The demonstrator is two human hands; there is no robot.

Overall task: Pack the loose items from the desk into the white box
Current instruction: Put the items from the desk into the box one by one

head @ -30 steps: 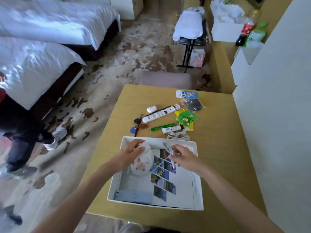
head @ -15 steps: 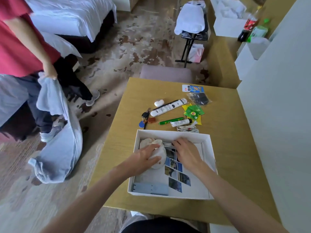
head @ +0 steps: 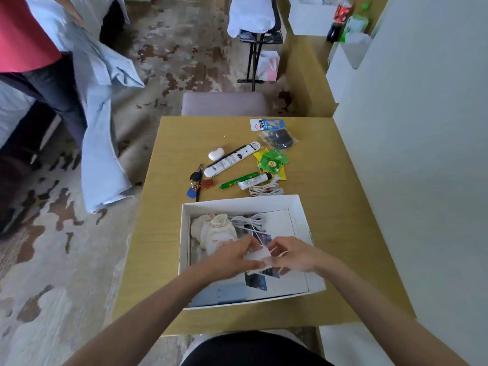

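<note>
The white box [head: 303, 215] sits on the wooden desk [head: 343, 207]. Inside lie a cream cloth pouch [head: 214, 231], a coiled white cable [head: 248, 220] and a printed sheet with photos [head: 256, 282]. Over the box's middle, my left hand [head: 237, 257] and my right hand [head: 293, 256] together pinch a small white item [head: 257, 255] with a thin string. Loose items lie beyond the box: a white remote [head: 232, 159], an earbud case [head: 216, 154], keys [head: 196, 182], a green pen [head: 239, 180], a small tube [head: 254, 181], a white cord [head: 265, 190], green tea sachets [head: 272, 162], a dark packet [head: 278, 138] and a snack packet [head: 266, 124].
A padded chair [head: 224, 103] stands at the desk's far edge. A white wall [head: 422, 154] runs along the right. To the left a person in a red top [head: 23, 35] holds a pale blue garment [head: 103, 128] over the carpet.
Both hands have drawn back from the pouch and cable at the box's far end to its middle, and now pinch a small white item between them. The person at left lifted the garment.
</note>
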